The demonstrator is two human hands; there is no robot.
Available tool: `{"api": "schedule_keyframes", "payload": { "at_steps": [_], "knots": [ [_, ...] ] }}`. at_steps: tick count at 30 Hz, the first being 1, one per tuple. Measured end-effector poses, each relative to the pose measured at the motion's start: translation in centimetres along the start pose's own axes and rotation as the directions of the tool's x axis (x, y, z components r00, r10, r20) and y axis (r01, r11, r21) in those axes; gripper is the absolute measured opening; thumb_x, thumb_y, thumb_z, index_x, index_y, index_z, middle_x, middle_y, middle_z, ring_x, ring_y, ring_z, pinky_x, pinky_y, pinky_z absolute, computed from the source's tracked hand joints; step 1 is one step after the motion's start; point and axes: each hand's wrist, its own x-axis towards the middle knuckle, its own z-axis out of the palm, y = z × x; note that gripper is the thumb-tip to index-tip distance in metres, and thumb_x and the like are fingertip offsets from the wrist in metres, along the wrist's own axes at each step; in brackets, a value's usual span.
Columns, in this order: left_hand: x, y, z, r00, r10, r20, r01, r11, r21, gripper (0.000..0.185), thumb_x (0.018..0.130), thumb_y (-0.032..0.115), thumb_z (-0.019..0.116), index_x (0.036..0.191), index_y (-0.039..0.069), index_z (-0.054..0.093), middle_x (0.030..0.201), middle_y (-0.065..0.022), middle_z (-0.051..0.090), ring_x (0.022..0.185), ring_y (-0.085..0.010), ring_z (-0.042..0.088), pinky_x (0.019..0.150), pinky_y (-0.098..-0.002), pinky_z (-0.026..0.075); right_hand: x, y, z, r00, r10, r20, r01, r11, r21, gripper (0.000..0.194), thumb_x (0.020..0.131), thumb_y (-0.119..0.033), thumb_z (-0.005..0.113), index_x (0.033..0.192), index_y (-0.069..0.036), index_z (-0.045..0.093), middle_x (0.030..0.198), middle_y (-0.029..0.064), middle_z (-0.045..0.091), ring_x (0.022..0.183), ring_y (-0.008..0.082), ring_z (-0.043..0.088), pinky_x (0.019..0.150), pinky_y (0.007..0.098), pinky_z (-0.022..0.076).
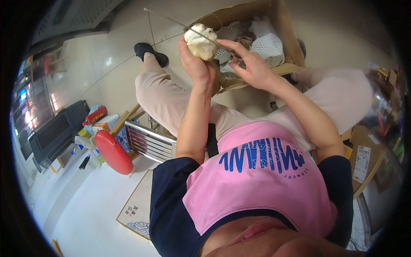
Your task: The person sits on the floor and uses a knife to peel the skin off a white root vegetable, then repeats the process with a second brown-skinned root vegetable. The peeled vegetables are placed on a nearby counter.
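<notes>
My left hand (196, 66) cups a pale, lumpy, roughly round piece (202, 45) with brown bits around its rim. It may be a peeled root or fruit; I cannot tell which. A long thin blade, seen nearly edge-on, looks like a knife (208, 38) and crosses over the piece. Its handle end lies in my right hand (253, 66), whose fingertips reach close to the piece. Both hands are over the near left side of an open cardboard box (290, 66). White foam net sleeves (268, 48) and some brown scraps (245, 41) lie inside it.
The box stands on a tiled floor (112, 41) between my legs. To the left are a metal-slatted rack (151, 141), a red round stool seat (113, 152) and a dark grey slatted appliance (59, 131). Another cardboard box (369, 154) with a label stands at the right.
</notes>
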Motion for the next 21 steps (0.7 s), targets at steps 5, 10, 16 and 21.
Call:
{"api": "schedule_keyframes", "payload": {
  "at_steps": [5, 10, 16, 21],
  "knots": [
    [0.0, -0.1, -0.9, 0.995, -0.009, 0.097, 0.007, 1.000, 0.014, 0.042, 0.097, 0.040, 0.040, 0.120, 0.007, 0.054, 0.110, -0.0062, 0.065, 0.099, -0.0197, 0.064, 0.080, -0.0332, 0.053, 0.2, -0.8, -0.8, 0.994, 0.044, 0.102, -0.031, 0.992, -0.121, 0.063, 0.086, 0.003, 0.056, 0.143, -0.015, 0.038, 0.135, 0.0141, 0.053, 0.114, 0.0373, 0.058, 0.090, 0.0402, 0.0501],
    [0.1, -0.6, -0.9, 0.997, 0.054, 0.046, -0.056, 0.998, 0.031, 0.044, 0.097, 0.039, 0.040, 0.119, 0.003, 0.053, 0.107, -0.0115, 0.063, 0.095, -0.0229, 0.063, 0.083, -0.0351, 0.052, 0.5, -1.2, -1.1, 0.975, 0.139, 0.172, -0.108, 0.978, -0.177, 0.062, 0.085, 0.004, 0.055, 0.142, -0.016, 0.041, 0.129, 0.0157, 0.058, 0.109, 0.0400, 0.059, 0.088, 0.0417, 0.0517],
    [-0.1, -0.9, -0.6, 0.991, -0.127, 0.029, 0.130, 0.980, -0.152, 0.058, 0.095, 0.061, 0.042, 0.121, 0.011, 0.054, 0.114, -0.0094, 0.063, 0.097, -0.0221, 0.063, 0.078, -0.0358, 0.054, 0.5, 0.6, 0.0, 0.967, -0.147, -0.207, 0.105, 0.974, -0.200, 0.067, 0.081, 0.004, 0.057, 0.142, -0.018, 0.039, 0.120, 0.0188, 0.061, 0.099, 0.0405, 0.062, 0.080, 0.0435, 0.0530],
    [0.4, -0.4, -0.9, 0.941, -0.307, 0.141, 0.337, 0.880, -0.334, 0.055, 0.091, 0.056, 0.054, 0.118, 0.008, 0.056, 0.109, -0.0130, 0.064, 0.082, -0.0238, 0.061, 0.073, -0.0324, 0.056, 0.4, 0.9, -1.0, 0.956, 0.002, -0.292, -0.045, 0.989, -0.141, 0.059, 0.085, 0.002, 0.057, 0.139, -0.015, 0.039, 0.118, 0.0198, 0.062, 0.100, 0.0406, 0.062, 0.080, 0.0445, 0.0521]
  ]
}}
